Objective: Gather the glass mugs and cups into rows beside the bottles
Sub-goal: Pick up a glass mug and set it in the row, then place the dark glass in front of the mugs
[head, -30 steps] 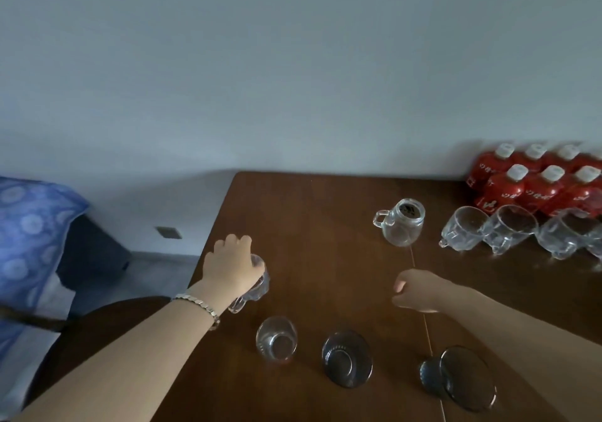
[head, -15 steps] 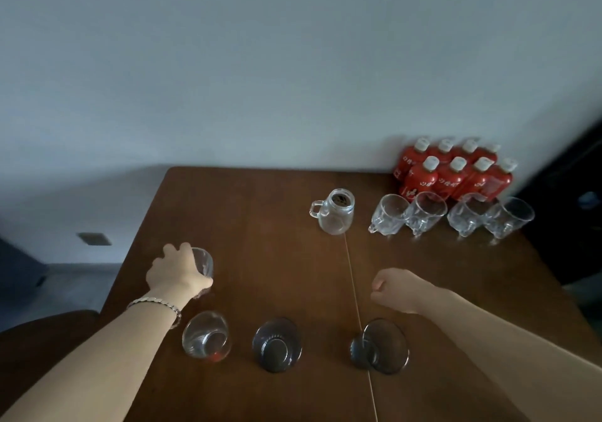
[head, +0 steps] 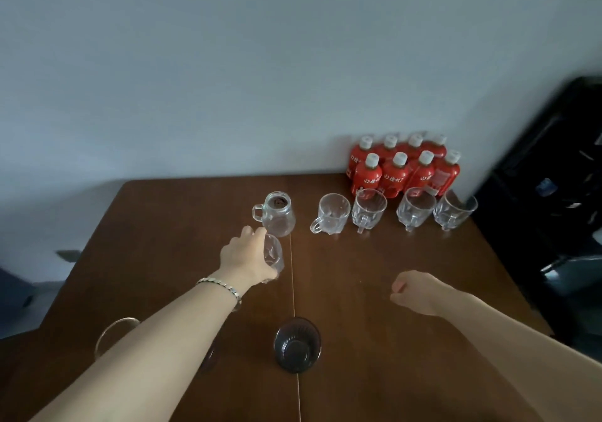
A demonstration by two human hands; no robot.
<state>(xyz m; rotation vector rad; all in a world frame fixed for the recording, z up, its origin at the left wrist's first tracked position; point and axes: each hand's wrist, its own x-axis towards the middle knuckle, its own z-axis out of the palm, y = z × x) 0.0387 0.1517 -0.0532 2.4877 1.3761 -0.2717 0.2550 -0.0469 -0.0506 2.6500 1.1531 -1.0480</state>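
A clear glass cup is grasped by the person's left hand, near the middle of a brown wooden table. The fingers curl around the cup from its left side. Whether it rests on the table or is lifted cannot be told.

Just beyond the cup stands a jar-shaped glass mug with its handle to the left. To the right of that mug, four glass mugs stand upright in a row, handles roughly toward the viewer. Directly behind the row, against a pale wall, eight red bottles with white caps stand in two rows of four at the table's far right corner.

The right hand is low over the table's right half, well apart from the glasses. Its fingers are clenched into a fist that holds nothing.

Nearer the viewer, a dark tinted glass stands upright beside the table's centre seam. A clear glass at the near left is mostly hidden by the left forearm. A metal link bracelet circles the left wrist. Black furniture stands to the right of the table.
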